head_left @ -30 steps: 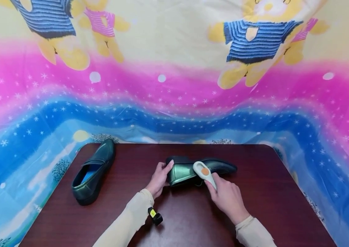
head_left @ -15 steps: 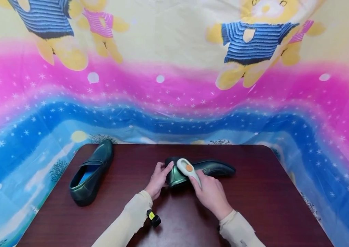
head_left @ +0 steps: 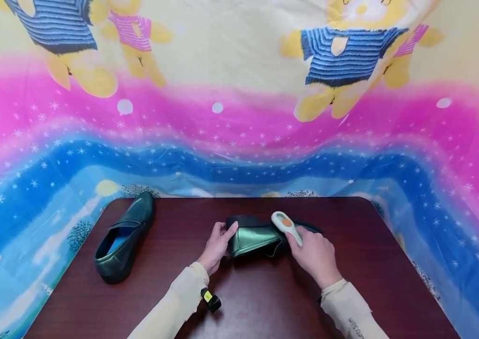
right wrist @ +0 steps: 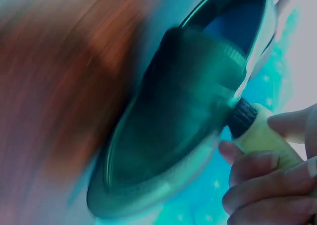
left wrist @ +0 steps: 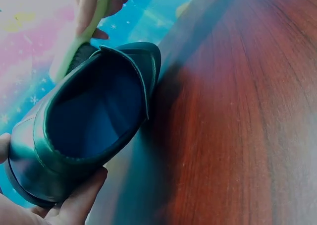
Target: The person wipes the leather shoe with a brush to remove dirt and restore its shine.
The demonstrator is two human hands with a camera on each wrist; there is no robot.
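Note:
A dark, glossy leather loafer [head_left: 256, 239] lies tipped on its side at the middle of the table, its opening turned toward the person. Its heel end is gripped by my left hand [head_left: 218, 247], thumb and fingers around the back of the shoe. My right hand [head_left: 315, 254] holds a pale shoe brush [head_left: 287, 227] with an orange spot on its back. In the right wrist view the dark bristles [right wrist: 241, 118] meet the side of the loafer near the vamp. The left wrist view shows the blue insole [left wrist: 94, 116] inside the shoe.
A matching loafer [head_left: 125, 240] stands upright on the left of the dark wooden table [head_left: 171, 216]. A black strap with a yellow tag [head_left: 211, 300] hangs at the left sleeve. Behind the table hangs a printed bear cloth [head_left: 222, 136].
The brush in my right hand went left toward the heel, then back right to the shoe's middle. My left hand keeps its grip on the heel.

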